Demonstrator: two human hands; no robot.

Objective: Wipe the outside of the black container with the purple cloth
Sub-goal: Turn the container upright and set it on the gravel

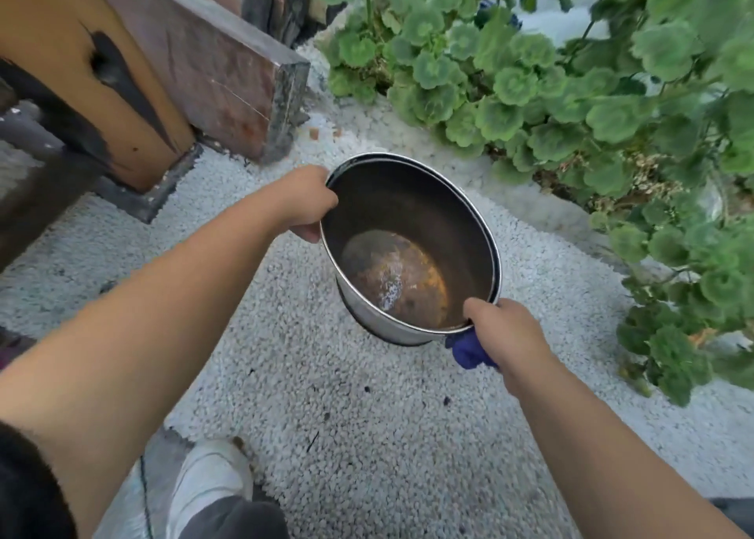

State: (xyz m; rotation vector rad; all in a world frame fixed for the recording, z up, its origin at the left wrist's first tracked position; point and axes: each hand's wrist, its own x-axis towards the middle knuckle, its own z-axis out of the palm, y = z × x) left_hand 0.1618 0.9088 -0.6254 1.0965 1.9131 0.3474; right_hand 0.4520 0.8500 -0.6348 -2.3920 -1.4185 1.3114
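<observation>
Container (pixel 412 249), black outside with a rusty bottom, is held tilted above white gravel (pixel 326 396). Left hand (pixel 306 204) grips its far-left rim; right hand (pixel 506 334) pinches the near rim, purple cloth (pixel 469 349) bunched beneath its fingers. Green plants (pixel 571 90) stand beside.

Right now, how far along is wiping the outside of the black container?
Done: cannot tell. In hand: the left hand grips the round black metal container at its rim; the right hand holds the purple cloth against the near outer wall. Left: the far side, hidden here.
</observation>
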